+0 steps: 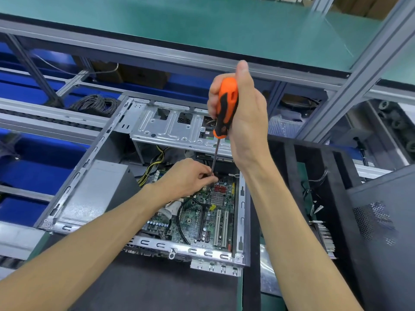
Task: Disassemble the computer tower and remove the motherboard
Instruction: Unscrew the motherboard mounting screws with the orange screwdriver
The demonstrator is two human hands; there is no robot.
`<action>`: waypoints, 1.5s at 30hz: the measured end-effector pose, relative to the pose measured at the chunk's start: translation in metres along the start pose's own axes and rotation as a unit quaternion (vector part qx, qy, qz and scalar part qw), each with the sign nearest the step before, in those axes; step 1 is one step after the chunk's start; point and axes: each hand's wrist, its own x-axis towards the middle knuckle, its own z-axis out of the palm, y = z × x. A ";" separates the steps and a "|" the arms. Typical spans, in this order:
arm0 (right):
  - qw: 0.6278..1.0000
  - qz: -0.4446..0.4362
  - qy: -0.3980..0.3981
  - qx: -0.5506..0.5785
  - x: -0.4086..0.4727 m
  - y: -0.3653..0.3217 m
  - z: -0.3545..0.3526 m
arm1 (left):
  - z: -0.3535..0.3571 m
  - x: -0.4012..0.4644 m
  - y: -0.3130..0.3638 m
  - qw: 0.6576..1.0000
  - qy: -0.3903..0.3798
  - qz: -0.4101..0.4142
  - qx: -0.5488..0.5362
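Your right hand [241,113] grips the orange screwdriver [225,108] upright. Your left hand [188,178] pinches its shaft low, over the motherboard [211,216], which lies inside the open computer tower [89,198] on the tabletop [157,286].

Green shelf [202,25] on grey aluminium framing [359,81] overhead. Blue bins [33,171] behind the bench's left edge, coil of grey cable [94,104] at the back left. Black foam tray [336,198] at the right edge, perforated grey panel [386,221] leaning beside it.
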 end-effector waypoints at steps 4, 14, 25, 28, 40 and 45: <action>0.998 0.024 -0.002 0.057 0.007 -0.001 0.002 | -0.006 -0.008 0.003 1.000 -0.015 0.026 -0.007; 1.000 -0.012 -0.017 -0.011 0.005 0.015 -0.006 | -0.005 -0.002 -0.004 0.998 0.019 0.044 0.050; 0.999 0.011 -0.039 -0.022 0.002 0.024 -0.010 | -0.010 -0.004 0.002 0.998 0.023 0.055 -0.012; 0.998 0.006 -0.043 -0.041 -0.001 0.029 -0.011 | -0.011 0.000 0.002 0.997 0.063 0.038 0.010; 0.996 0.048 -0.047 -0.059 -0.006 0.043 -0.011 | -0.009 -0.003 0.004 0.997 0.068 0.032 -0.020; 0.994 0.091 -0.050 -0.046 -0.009 0.047 -0.010 | -0.012 -0.007 0.008 0.997 0.056 0.046 -0.038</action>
